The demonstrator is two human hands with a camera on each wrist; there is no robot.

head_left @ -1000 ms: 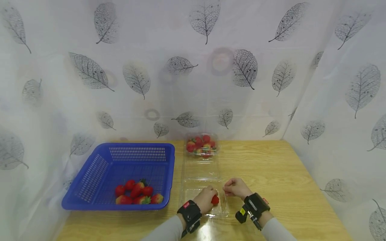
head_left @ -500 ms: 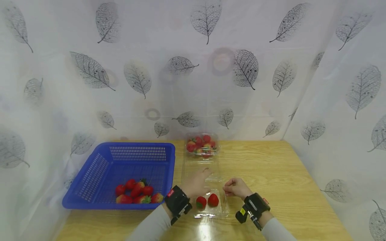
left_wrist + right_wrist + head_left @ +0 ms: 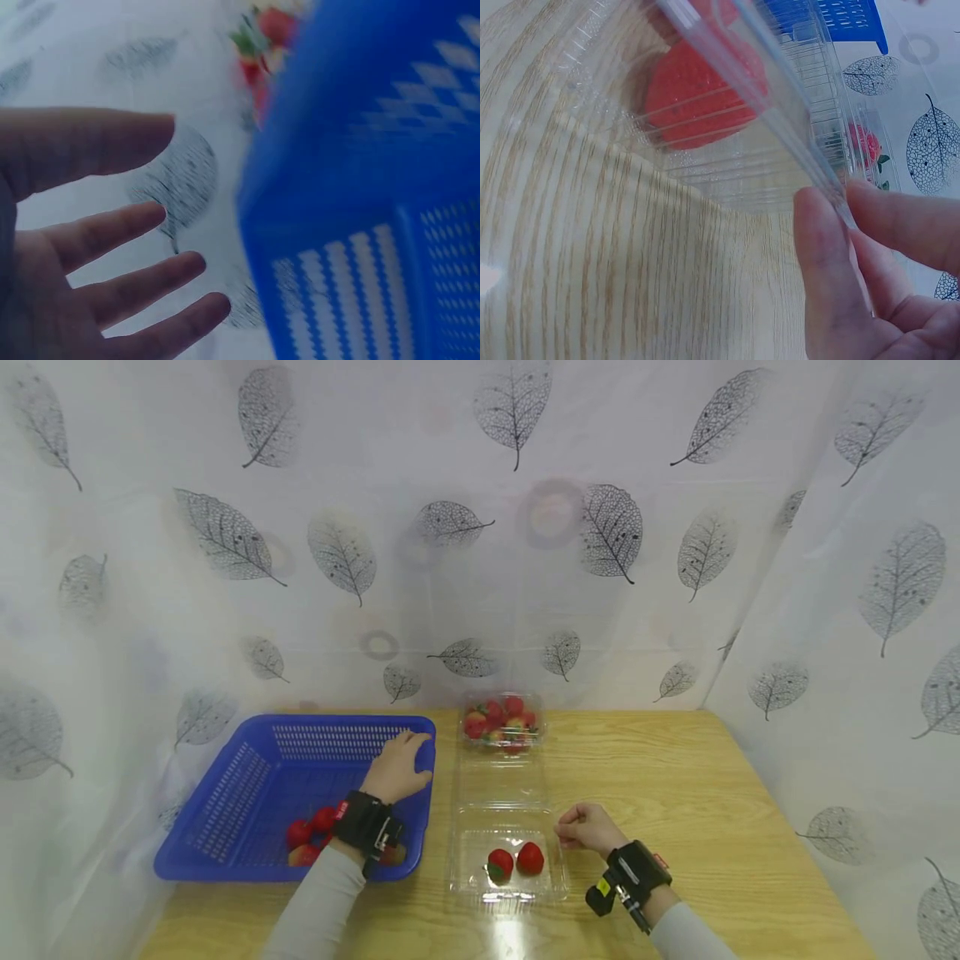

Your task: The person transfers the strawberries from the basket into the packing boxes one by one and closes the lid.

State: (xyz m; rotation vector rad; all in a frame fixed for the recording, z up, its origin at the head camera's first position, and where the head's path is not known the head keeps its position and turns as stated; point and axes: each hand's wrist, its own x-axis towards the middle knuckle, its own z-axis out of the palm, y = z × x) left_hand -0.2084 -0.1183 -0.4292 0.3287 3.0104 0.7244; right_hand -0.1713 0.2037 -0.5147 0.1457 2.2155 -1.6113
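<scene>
My left hand [image 3: 397, 768] is over the right side of the blue plastic basket [image 3: 247, 727], holding nothing. Its thumb and fingers stand apart in the left wrist view, beside the basket's wall [image 3: 330, 262]. Several strawberries [image 3: 298, 833] lie at the basket's near side, partly hidden by my left wrist. With thumb and fingertips my right hand [image 3: 590, 829] pinches the right rim of an unlidded clear plastic clamshell box [image 3: 465, 881]. Two strawberries [image 3: 530, 858] rest in that box; one shows through its wall in the right wrist view as a red strawberry [image 3: 697, 94].
Behind the open box, near the curtain, stands another clear box [image 3: 540, 700] packed with strawberries. The wooden table [image 3: 645, 768] extends to the right. A leaf-print curtain [image 3: 450, 602] encloses the back and sides.
My left hand let go of a strawberry in the clear box and moved left, over the basket. My right hand stayed at the box's rim.
</scene>
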